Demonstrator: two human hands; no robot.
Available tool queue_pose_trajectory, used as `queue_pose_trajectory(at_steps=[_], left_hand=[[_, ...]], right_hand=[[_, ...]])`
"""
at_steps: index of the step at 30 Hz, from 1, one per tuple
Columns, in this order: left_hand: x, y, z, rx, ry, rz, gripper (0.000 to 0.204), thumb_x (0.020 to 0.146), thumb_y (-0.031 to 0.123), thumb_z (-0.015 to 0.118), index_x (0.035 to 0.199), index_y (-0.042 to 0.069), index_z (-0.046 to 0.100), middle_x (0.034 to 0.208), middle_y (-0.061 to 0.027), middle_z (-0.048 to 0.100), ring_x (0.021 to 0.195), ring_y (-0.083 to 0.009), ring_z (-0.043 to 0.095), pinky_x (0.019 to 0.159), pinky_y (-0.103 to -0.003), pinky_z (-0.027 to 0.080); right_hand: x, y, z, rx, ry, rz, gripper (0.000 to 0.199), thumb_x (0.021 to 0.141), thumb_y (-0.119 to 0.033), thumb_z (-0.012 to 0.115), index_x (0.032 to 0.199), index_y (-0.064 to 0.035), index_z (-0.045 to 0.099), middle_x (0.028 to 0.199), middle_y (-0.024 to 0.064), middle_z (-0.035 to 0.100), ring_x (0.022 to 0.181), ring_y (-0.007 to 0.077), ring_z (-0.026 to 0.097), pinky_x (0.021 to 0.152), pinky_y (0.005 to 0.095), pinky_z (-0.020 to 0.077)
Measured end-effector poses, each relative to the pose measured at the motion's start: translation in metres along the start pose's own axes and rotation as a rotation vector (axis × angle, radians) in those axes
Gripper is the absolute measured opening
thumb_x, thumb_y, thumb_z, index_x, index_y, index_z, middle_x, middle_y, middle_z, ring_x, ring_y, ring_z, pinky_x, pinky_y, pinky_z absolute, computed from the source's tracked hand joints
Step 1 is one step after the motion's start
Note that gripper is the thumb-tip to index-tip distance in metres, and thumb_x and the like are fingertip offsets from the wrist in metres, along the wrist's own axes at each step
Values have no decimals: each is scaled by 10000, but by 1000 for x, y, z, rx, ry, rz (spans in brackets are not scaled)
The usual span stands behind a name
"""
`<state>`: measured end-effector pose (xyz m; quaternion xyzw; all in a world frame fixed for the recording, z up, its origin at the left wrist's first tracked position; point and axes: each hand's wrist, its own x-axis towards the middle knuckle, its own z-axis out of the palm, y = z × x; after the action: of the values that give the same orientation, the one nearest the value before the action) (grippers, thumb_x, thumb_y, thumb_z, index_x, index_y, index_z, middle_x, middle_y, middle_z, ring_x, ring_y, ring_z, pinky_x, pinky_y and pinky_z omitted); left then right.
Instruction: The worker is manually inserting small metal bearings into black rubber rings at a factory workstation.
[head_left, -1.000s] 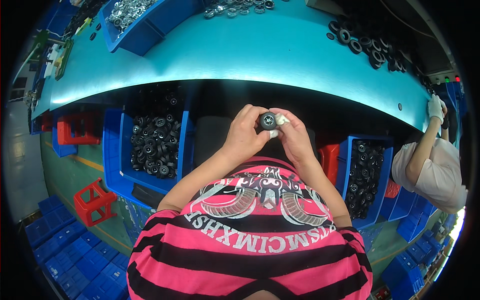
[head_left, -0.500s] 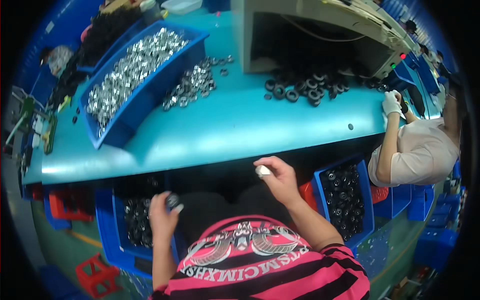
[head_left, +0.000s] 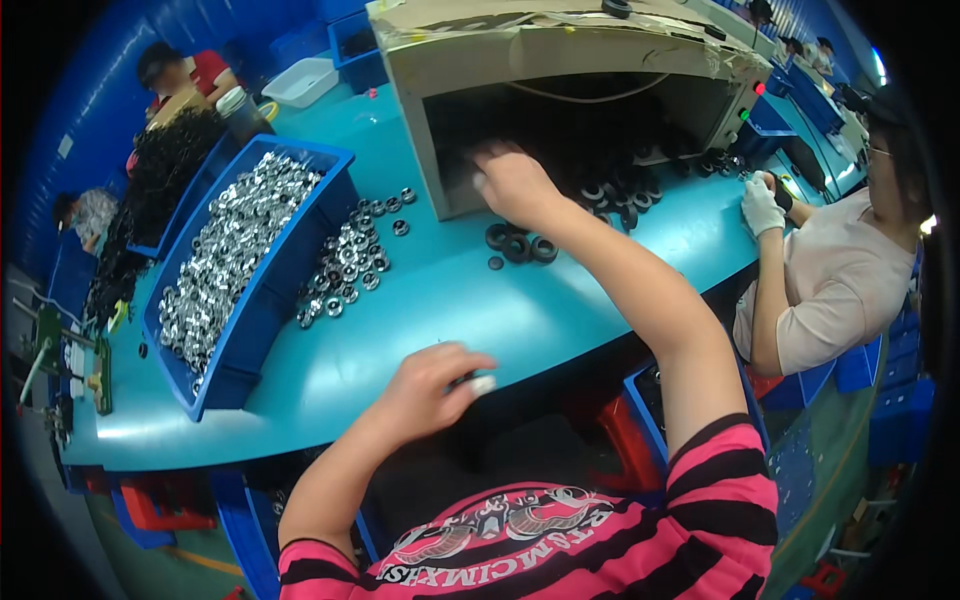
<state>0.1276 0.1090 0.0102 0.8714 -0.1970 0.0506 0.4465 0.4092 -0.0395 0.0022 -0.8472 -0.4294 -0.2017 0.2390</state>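
Observation:
My right hand (head_left: 518, 187) reaches over the table to the left part of a machine's dark opening. Its fingers are blurred but stretched out, apart from the thumb, and nothing shows between them. Black rings (head_left: 517, 246) lie just below and right of it. My left hand (head_left: 432, 392) hovers above the table's front edge, fingers curled toward the thumb, which has a white cover. Something dark shows at the fingertips, too blurred to name. Left of it, loose silver metal parts (head_left: 345, 262) lie beside a long blue bin (head_left: 262, 290) heaped with similar parts.
The beige machine housing (head_left: 425, 165) stands on the turquoise table (head_left: 400, 310). A co-worker (head_left: 830, 270) with a white glove sits at the right. Blue bins (head_left: 650, 405) and a red stool (head_left: 628, 440) are below the front edge. More people work at the far left.
My right hand has moved up and forward from the table's front edge to the machine. My left hand has risen rightward from the lower left bin, where it held a black round part.

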Motion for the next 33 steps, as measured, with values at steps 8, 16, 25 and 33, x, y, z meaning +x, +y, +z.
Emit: queue_pose_trajectory(at_steps=[8,16,25,33], left_hand=[[75,-70,44,-278,-117,-30,161,885,77,742,1043,47,740,868,-74,698,750,-187,659,690,-321,529],[79,-78,39,-288,-165,104,149,879,58,733,1025,37,714,825,-120,660,764,-310,665,678,-411,536],[86,-74,41,-313,-123,-19,182,869,47,695,1050,29,693,870,-140,658,804,-351,665,708,-431,550],[87,-75,39,-265,-116,44,189,849,14,699,1038,26,706,867,-139,658,787,-337,670,697,-407,542]], right_hand=[[99,133,108,-588,307,218,393,955,-290,604,1245,-28,653,1275,201,651,1232,393,596,1003,505,492],[139,212,117,-462,135,556,405,948,-303,613,1250,-35,652,1272,199,653,1226,391,601,999,505,495],[160,203,126,-418,179,501,419,940,-318,624,1255,-43,652,1270,196,655,1219,388,606,994,504,497],[161,139,135,-310,199,325,431,933,-332,633,1260,-50,652,1268,194,657,1212,386,610,990,504,500]])
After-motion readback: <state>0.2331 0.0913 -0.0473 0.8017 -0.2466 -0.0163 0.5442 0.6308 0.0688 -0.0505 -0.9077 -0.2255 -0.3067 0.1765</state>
